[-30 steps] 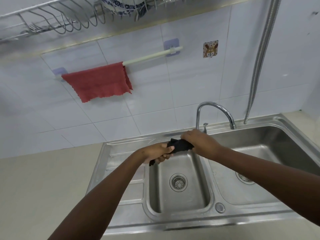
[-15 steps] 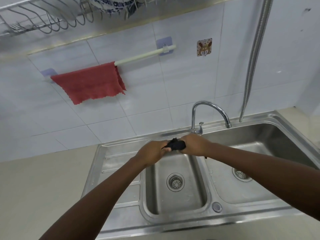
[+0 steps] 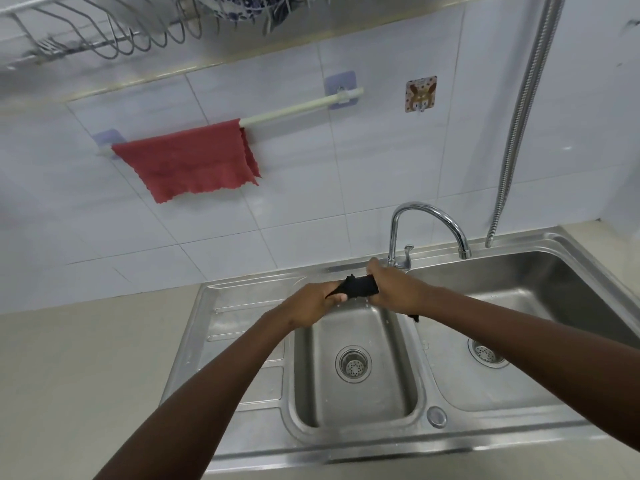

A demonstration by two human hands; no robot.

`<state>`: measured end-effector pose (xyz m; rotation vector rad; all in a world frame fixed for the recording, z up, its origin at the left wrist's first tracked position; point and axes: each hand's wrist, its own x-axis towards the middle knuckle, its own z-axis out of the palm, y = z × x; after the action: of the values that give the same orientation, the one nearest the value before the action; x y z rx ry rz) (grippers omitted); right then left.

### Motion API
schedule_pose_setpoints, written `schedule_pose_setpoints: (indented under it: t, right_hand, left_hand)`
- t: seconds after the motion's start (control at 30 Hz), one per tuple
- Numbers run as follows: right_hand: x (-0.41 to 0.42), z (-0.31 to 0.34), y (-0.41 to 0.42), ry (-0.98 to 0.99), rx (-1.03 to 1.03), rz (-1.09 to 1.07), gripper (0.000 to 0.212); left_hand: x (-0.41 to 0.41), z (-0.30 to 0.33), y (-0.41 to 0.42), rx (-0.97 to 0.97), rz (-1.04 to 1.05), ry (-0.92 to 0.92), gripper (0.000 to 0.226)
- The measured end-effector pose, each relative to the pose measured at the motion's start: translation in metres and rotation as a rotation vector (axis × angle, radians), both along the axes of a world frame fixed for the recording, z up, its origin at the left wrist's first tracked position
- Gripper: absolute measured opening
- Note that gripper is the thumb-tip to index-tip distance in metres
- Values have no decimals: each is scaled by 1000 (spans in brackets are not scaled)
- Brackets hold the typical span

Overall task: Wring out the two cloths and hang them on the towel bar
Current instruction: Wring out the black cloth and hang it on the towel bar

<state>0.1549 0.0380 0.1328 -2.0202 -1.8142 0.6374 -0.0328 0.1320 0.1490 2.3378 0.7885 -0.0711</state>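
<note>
A black cloth (image 3: 360, 288) is bunched and twisted between both hands above the small middle basin (image 3: 356, 386) of the steel sink. My left hand (image 3: 313, 303) grips its left end and my right hand (image 3: 394, 289) grips its right end; a small black corner hangs out below my right wrist. Drops of water fall under the cloth. A red cloth (image 3: 188, 161) hangs spread over the left half of the white towel bar (image 3: 298, 108) on the tiled wall. The right half of the bar is bare.
A chrome tap (image 3: 429, 220) arches just behind my right hand. A larger basin (image 3: 540, 292) lies to the right, a ribbed draining board (image 3: 239, 306) to the left. A flexible metal hose (image 3: 519, 116) runs down the wall. A wire dish rack (image 3: 104, 32) hangs overhead.
Both hands have kept hold of the black cloth and turned against each other, and water drops now fall from it. The head view has shifted slightly.
</note>
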Motion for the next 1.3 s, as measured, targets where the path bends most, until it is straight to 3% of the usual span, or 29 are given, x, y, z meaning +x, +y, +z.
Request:
schedule_pose_setpoints:
  t: [0.13, 0.2, 0.3, 0.37, 0.47, 0.53, 0.83, 0.93, 1.03, 1.1, 1.2, 1.3]
  right_hand:
    - [13, 3, -2, -216, 374, 103, 33]
    - [16, 4, -1, -221, 395, 159, 43]
    - [9, 8, -4, -224, 327, 126, 45]
    - [5, 11, -6, -262, 247, 55, 29]
    - [1, 15, -6, -417, 151, 57, 17]
    - [-1, 15, -2, -418, 91, 55, 16]
    - [-12, 9, 6, -8, -201, -10, 32]
    - [-15, 4, 3, 217, -238, -90, 14]
    - [-17, 3, 0, 347, -259, -120, 29]
    - [-15, 1, 0, 306, -266, -104, 23]
    - [-8, 6, -3, 106, -258, 28, 27]
    - [3, 11, -7, 169, -294, 75, 45]
  left_hand:
    - [-3, 11, 6, -597, 169, 13, 27]
    - [-3, 15, 11, -815, 220, -9, 28]
    - [-4, 17, 17, -939, 212, -42, 23]
    - [-4, 18, 17, -777, 177, -16, 21]
    - [1, 18, 9, -198, 10, 102, 27]
    - [3, 13, 3, 57, -51, 114, 24]
    - [-3, -9, -6, 625, -56, -7, 17]
    - [-7, -14, -6, 668, -76, -36, 13]
    - [-9, -20, -7, 693, -94, -80, 19]
    - [-6, -24, -8, 666, -75, -88, 21]
    - [-2, -29, -5, 445, -19, -59, 21]
    - [-8, -35, 4, 58, 127, -124, 21]
